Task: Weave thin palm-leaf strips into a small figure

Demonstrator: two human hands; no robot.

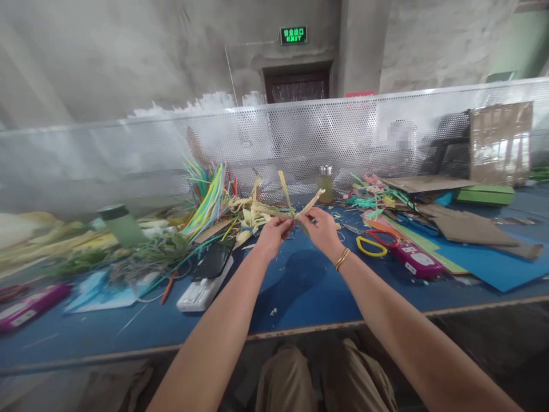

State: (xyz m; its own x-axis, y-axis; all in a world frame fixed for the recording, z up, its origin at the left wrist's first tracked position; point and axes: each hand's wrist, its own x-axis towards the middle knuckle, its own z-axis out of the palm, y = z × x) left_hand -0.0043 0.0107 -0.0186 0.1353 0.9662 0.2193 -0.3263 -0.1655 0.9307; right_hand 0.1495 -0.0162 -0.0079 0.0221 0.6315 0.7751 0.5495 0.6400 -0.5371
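Over the middle of the blue table, my left hand (278,233) and my right hand (318,229) meet with their fingers pinched. Both grip a bundle of pale yellow strips (312,202) that look like dried husk or flat straw. One strip stands upright and another slants up to the right. At the fingertips the strips cross near something greenish, too small to make out. A heap of similar pale strips (249,216) lies just behind my left hand. Right of my right hand are scissors (371,246) with yellow and red handles.
Coloured stems (210,194) stand in a bunch at the back left. A phone (213,260) rests on a white box (201,294). Purple devices (416,260) lie on both sides. Cardboard (476,229) covers the right, and a perforated metal screen (295,137) runs behind.
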